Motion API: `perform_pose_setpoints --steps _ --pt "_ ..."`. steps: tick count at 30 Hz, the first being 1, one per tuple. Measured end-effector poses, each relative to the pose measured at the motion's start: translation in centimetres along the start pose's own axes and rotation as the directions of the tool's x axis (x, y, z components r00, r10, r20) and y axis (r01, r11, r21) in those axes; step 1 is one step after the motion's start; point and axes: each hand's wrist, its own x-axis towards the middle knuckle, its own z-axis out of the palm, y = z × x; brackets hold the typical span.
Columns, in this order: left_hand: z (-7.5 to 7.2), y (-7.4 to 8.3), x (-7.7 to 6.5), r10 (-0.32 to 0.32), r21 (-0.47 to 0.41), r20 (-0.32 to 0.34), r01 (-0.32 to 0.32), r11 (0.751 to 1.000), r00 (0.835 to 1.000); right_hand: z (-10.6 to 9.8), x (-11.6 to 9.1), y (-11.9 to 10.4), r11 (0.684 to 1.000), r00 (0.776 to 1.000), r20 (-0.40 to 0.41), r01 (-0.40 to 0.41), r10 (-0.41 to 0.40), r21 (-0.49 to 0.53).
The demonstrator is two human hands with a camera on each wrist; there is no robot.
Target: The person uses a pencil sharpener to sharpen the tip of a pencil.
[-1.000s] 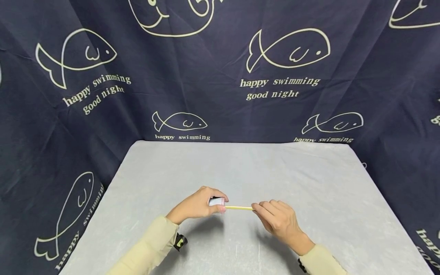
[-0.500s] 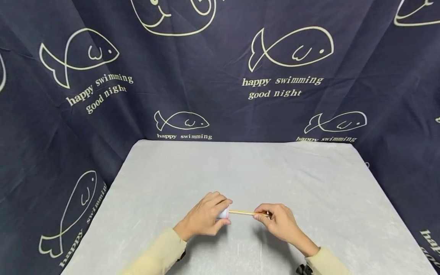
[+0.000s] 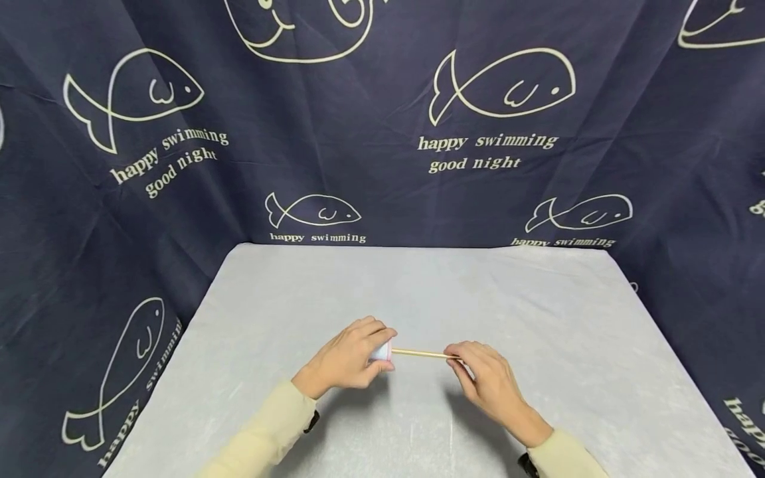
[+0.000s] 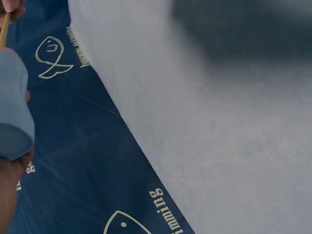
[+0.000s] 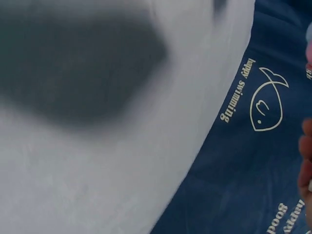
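In the head view my left hand (image 3: pixel 349 358) grips a pale blue pencil sharpener (image 3: pixel 380 352) with a pink rim, thumb below and fingers over the top. A yellow pencil (image 3: pixel 418 353) runs from the sharpener's pink end across to my right hand (image 3: pixel 493 382), which pinches its other end between thumb and fingers. Both hands are raised over the table. The left wrist view catches the sharpener's waisted body (image 4: pixel 13 97) and a short stretch of pencil at the left edge. Only a few right-hand fingers (image 5: pixel 306 151) show in the right wrist view. The pencil's inserted tip is hidden.
A pale grey cloth (image 3: pixel 418 292) covers the table. Dark blue curtains (image 3: pixel 382 133) with fish drawings and lettering hang behind it and on both sides. Shadows of the hands fall on the cloth.
Both hands dipped toward the person, then rose back. My left hand has rolled further over the sharpener. The right thumb and fingers have shifted their pinch, and more of the pencil shows.
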Motion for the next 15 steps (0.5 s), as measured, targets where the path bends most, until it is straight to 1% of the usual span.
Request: perform_pose_setpoints --steps 2,4,6,9,12,14,15 --pt "-0.4 0.0 0.2 -0.066 -0.099 0.052 0.071 0.993 0.996 0.1 0.3 0.2 0.996 0.995 -0.052 0.079 -0.082 -0.051" --pt "-0.6 0.0 0.4 -0.132 -0.188 0.113 0.152 0.97 0.985 0.2 0.6 0.3 0.984 0.983 -0.089 0.149 -0.158 -0.098" --pt "-0.8 0.1 0.4 -0.179 -0.251 0.171 0.219 0.943 0.969 0.2 0.9 0.2 0.969 0.968 -0.118 0.206 -0.223 -0.139" --pt "-1.0 0.3 0.5 -0.212 -0.333 0.236 0.284 0.899 0.948 0.1 1.1 0.0 0.947 0.943 -0.154 0.266 -0.294 -0.18" --pt "-1.0 0.5 0.6 -0.217 -0.402 0.268 0.313 0.86 0.939 0.0 1.2 -0.3 0.932 0.924 -0.185 0.296 -0.334 -0.208" --pt "-1.0 0.7 0.6 -0.229 -0.428 0.288 0.339 0.838 0.93 0.0 1.2 -0.4 0.931 0.922 -0.19 0.298 -0.338 -0.21" --pt "-0.8 0.8 0.5 -0.228 -0.429 0.289 0.339 0.837 0.93 0.0 1.1 -0.4 0.938 0.929 -0.184 0.286 -0.321 -0.194"
